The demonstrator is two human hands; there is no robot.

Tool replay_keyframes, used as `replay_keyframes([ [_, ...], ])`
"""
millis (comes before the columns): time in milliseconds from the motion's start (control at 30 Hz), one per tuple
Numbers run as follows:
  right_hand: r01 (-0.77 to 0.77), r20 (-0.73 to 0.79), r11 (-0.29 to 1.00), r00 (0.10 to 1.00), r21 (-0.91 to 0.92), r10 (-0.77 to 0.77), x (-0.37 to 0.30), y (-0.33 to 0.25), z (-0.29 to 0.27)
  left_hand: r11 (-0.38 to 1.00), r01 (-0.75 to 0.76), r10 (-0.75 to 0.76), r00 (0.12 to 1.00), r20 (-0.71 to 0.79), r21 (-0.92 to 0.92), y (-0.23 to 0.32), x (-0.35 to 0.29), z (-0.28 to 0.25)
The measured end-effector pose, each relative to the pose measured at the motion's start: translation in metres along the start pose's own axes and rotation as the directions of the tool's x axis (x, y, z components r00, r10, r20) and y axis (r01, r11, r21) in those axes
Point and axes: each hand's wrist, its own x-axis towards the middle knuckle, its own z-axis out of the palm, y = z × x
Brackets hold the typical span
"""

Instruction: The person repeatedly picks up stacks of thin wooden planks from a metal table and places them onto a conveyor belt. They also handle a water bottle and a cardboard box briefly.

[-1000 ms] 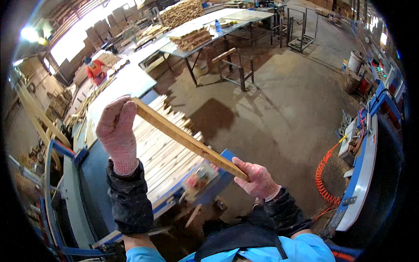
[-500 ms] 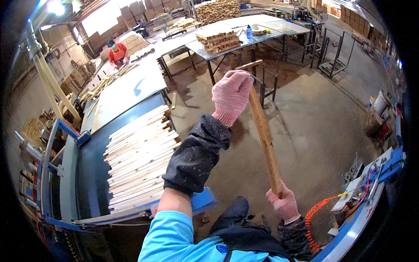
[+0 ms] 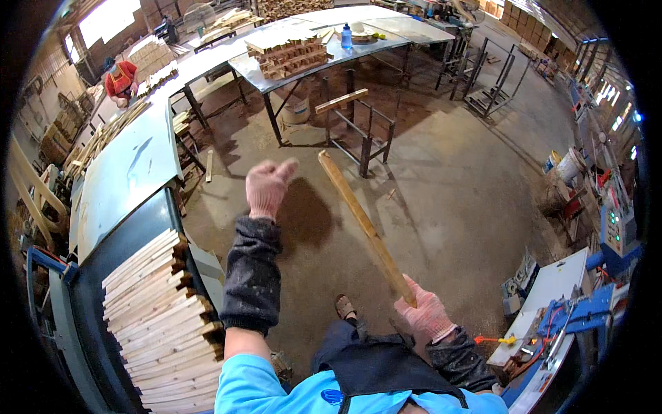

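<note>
A long, narrow wooden strip point(image 3: 365, 228) slants up and to the left in front of me. My right hand point(image 3: 424, 310), in a pinkish knitted glove, is closed round its lower end. The strip's upper end is free over the floor. To its left my left hand point(image 3: 267, 188), gloved alike, is raised apart from the strip with nothing visible in it. Its fingers are loosely bent and partly spread, a little blurred. Below and left of that hand lies a row of pale wooden strips point(image 3: 162, 314), side by side on a dark conveyor belt point(image 3: 89, 293).
Metal-topped tables point(image 3: 131, 172) curve from left to back, with stacked wood blocks point(image 3: 286, 55) and a blue bottle point(image 3: 346, 36). A person in red point(image 3: 121, 79) works at far left. A metal stand point(image 3: 362, 134) is ahead. Blue machinery point(image 3: 579, 317) stands at right.
My left hand has let go of the strip's upper end and moved left. The right hand still holds the strip, which leans further left. The view has turned right.
</note>
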Motion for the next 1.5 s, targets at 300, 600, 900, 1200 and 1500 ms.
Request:
replay_keyframes([
  [300,-0.013,0.207,1.0,0.978,0.011,0.01,0.168,-0.017,-0.004,0.52,0.388,-0.242,0.921,0.304,-0.761,-0.061,0.02,0.018],
  [600,0.365,0.427,0.918,0.863,-0.155,-0.271,0.362,-0.054,0.019,0.816,0.066,-0.296,0.901,-0.317,-0.575,-0.085,0.147,0.008],
  [900,-0.132,0.961,0.987,0.271,0.088,-0.049,0.542,-0.165,0.017,0.757,-0.151,-0.458,0.57,-0.682,-0.635,-0.071,0.161,-0.08],
  [1200,0.43,0.956,0.89,0.163,0.153,-0.243,0.548,-0.38,0.202,0.629,-0.479,-0.307,0.57,-0.762,-0.612,-0.072,-0.009,-0.176],
  [1500,0.895,0.776,0.293,-0.088,0.338,-0.624,0.409,-0.489,0.533,0.349,-0.054,-0.776,0.543,-0.321,-0.935,-0.176,-0.062,-0.134],
])
